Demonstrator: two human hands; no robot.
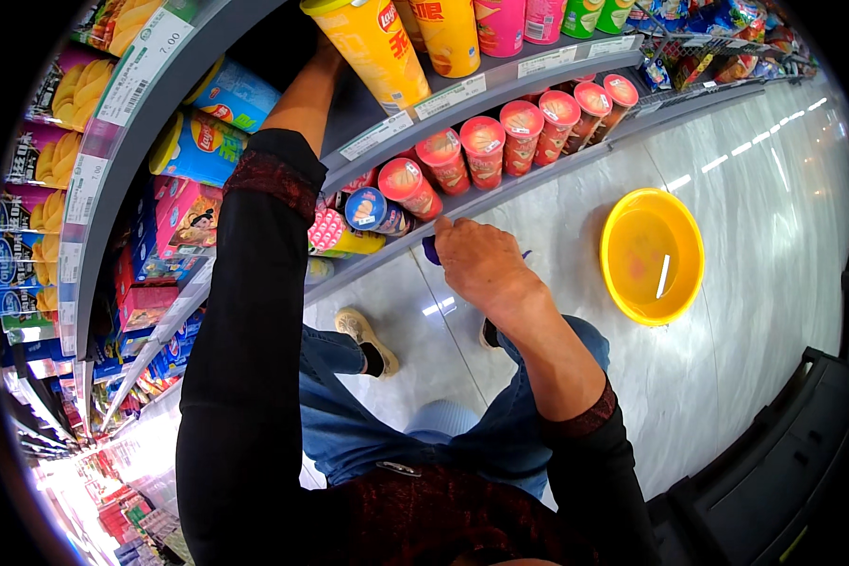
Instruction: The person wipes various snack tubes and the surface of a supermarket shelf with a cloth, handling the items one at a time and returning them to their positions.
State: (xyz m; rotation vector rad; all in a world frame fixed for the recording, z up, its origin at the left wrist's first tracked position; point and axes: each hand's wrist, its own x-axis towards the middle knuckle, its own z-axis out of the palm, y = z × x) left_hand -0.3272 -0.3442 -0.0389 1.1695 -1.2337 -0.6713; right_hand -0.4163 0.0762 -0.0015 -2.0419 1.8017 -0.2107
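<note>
Currently left hand (325, 52) is up at 11 o'clock, reaching deep into the shelf (500, 87) behind the yellow chip canister (373, 42); fingers hidden, can't tell the grip. Right hand (481, 264) sits near centre, closed around a blue cloth (431, 250) at the lower shelf edge, just below the red-lidded canisters (486, 146). Yellow basin (653, 255) on the floor at 3 o'clock, well apart from both hands.
</note>
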